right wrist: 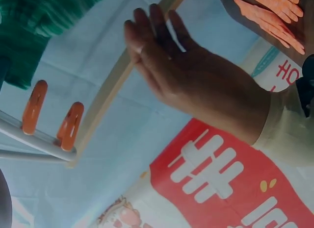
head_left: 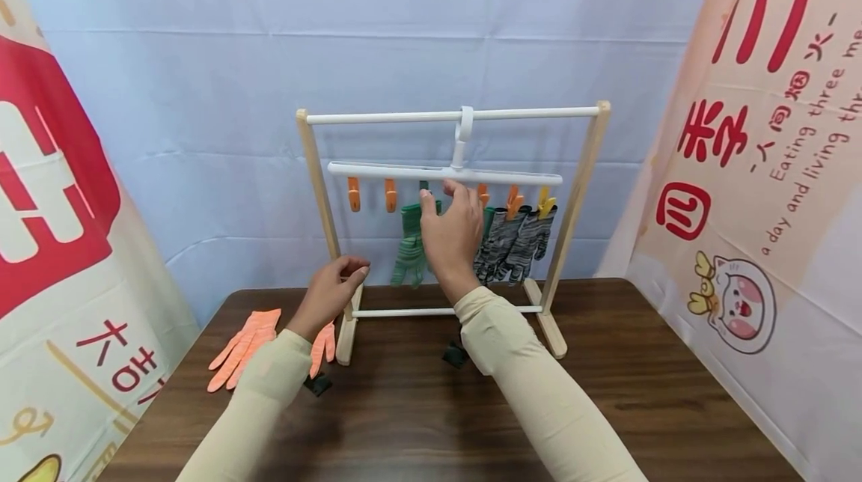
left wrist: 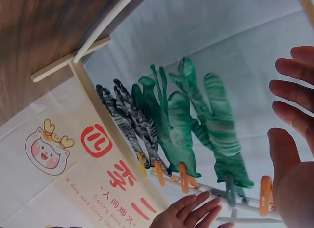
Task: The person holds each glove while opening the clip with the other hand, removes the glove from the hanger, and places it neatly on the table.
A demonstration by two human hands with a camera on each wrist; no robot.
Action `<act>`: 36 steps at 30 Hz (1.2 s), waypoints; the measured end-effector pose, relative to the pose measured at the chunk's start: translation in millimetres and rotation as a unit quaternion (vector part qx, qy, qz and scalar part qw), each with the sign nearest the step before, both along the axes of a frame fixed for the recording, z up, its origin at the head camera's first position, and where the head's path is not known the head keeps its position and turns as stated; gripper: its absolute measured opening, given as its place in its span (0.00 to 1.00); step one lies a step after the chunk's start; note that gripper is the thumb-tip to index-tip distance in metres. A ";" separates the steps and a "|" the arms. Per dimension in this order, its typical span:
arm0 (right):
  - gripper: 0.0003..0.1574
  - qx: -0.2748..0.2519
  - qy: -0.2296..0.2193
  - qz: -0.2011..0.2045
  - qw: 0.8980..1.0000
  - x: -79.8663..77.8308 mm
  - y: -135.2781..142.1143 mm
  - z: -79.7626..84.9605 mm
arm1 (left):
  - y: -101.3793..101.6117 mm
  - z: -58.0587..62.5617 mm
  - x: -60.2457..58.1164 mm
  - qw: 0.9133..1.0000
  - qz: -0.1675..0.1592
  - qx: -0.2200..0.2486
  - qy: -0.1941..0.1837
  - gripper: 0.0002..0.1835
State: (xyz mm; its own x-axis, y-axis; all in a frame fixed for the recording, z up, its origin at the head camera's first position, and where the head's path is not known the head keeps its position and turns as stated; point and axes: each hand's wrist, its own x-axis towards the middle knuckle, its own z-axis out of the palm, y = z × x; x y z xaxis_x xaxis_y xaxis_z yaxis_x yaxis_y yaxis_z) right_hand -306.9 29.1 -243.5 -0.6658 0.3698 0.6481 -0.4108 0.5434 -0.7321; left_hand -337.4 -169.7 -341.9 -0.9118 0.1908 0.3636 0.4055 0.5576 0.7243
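A white hanger bar (head_left: pixel 404 169) hangs from the rack with a row of clothespins. Green knit gloves (left wrist: pixel 223 125) and black-and-white knit gloves (head_left: pixel 532 242) dangle from it by their cuffs. My right hand (head_left: pixel 453 231) is raised in front of the green clothespin (left wrist: pixel 229 189), just below the bar; its fingers look loosely bent and hold nothing that I can see. Lower and to the left, beside the rack's left post, my left hand (head_left: pixel 334 291) is relaxed and holds nothing. Two orange clothespins (head_left: pixel 354 194) at the bar's left end carry no glove.
The wooden rack (head_left: pixel 572 197) stands on a dark brown table (head_left: pixel 539 422). Orange gloves (head_left: pixel 249 347) lie on the table's left side, partly behind my left forearm. Small black objects (head_left: pixel 456 355) show near my forearms. Printed cloths (head_left: pixel 741 168) hang at both sides.
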 end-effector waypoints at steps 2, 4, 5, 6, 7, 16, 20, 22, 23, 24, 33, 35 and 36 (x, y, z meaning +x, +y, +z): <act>0.28 0.002 -0.015 0.010 1.000 0.0 0.5 -0.8 | 5.1 4.0 0.2 1.000 -0.002 -0.001 0.004 0.13; 0.29 0.006 -0.030 0.015 0.999 -0.4 1.0 -1.4 | 11.2 8.1 0.0 1.000 -0.005 0.001 0.010 0.13; 0.30 0.009 -0.038 0.018 0.999 -0.7 1.4 -1.7 | 14.5 9.8 0.1 1.000 -0.006 0.000 0.012 0.13; 0.30 0.011 -0.042 0.021 0.999 -1.3 1.8 -2.0 | 17.8 11.4 0.1 1.000 -0.008 -0.003 0.017 0.13; 0.30 0.017 -0.049 0.024 0.998 -2.1 2.1 -2.3 | 21.0 12.9 -0.3 1.000 -0.008 -0.004 0.018 0.13; 0.33 0.067 -0.098 0.051 0.992 -11.3 7.4 -4.2 | 45.6 24.3 -11.2 1.000 -0.023 0.009 0.010 0.15; 0.33 0.083 -0.113 0.062 0.988 -14.0 7.7 -5.6 | 51.3 27.0 -17.1 1.000 -0.020 0.011 0.007 0.17; 0.32 0.087 -0.114 0.068 0.987 -15.4 7.2 -6.3 | 52.6 27.9 -18.9 1.000 -0.014 0.012 0.004 0.17; 0.32 0.088 -0.113 0.072 0.987 -16.2 7.0 -6.8 | 53.0 28.1 -19.4 1.000 -0.009 0.011 0.001 0.17; 0.31 0.088 -0.111 0.075 0.987 -17.0 6.9 -7.2 | 53.4 28.4 -20.0 1.000 -0.007 0.011 -0.002 0.17; 0.27 0.072 -0.085 0.094 0.989 -22.9 8.2 -6.2 | 61.9 37.5 -25.1 0.999 -0.015 0.025 0.034 0.16; 0.26 0.068 -0.080 0.094 0.990 -23.4 8.1 -6.2 | 64.4 38.5 -25.8 0.999 -0.014 0.023 0.038 0.14; 0.26 0.066 -0.078 0.095 0.990 -23.5 8.0 -6.3 | 65.5 38.9 -26.1 0.999 -0.014 0.023 0.039 0.14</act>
